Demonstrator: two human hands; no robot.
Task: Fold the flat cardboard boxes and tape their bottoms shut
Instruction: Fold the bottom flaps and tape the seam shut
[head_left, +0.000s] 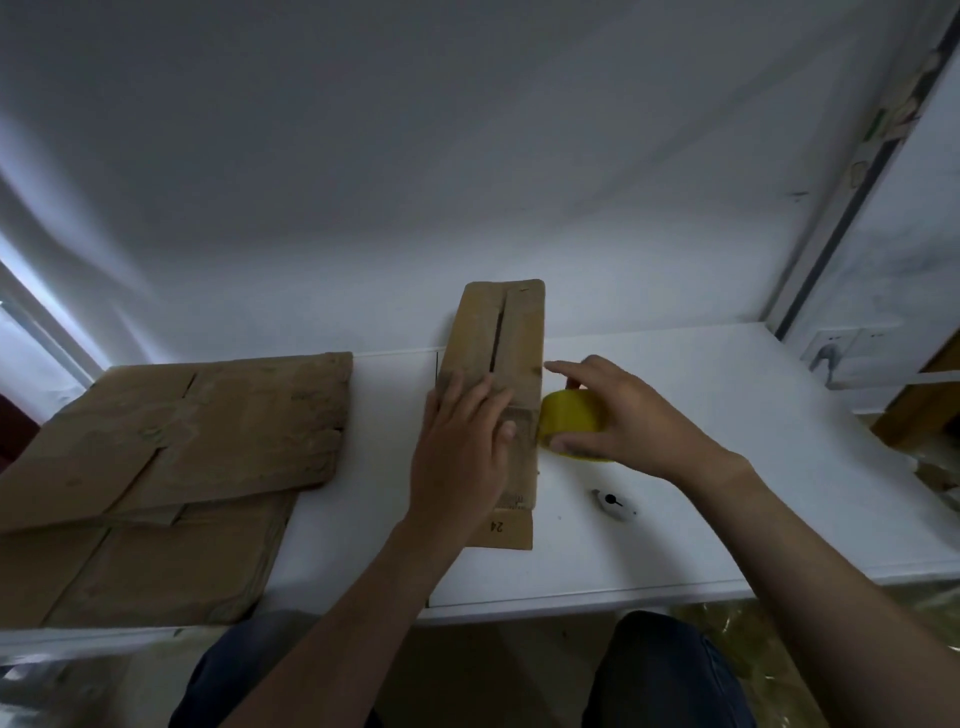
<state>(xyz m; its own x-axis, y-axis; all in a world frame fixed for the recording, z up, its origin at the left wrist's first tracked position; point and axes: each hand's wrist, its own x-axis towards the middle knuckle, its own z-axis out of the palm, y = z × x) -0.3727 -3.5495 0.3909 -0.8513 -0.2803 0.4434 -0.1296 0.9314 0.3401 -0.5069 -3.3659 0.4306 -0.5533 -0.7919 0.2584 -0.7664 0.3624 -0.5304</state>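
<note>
While pinning the brown cardboard box (524, 343) with the left hand (460, 452), fingers straight, clutching the round yellow tape roll (569, 415) in the right hand (628, 415) for taping; next, probably bridging the open seam (498, 332).

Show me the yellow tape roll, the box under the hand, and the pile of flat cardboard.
yellow tape roll (569, 415), head view, on its yellow outer band.
box (524, 332), head view, on its right top flap.
flat cardboard pile (208, 431), head view, middle of the top sheet.

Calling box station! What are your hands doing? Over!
Left hand pressing flat on the box. Right hand gripping the yellow tape roll beside it. Seam gap showing. Nothing in the way.
</note>
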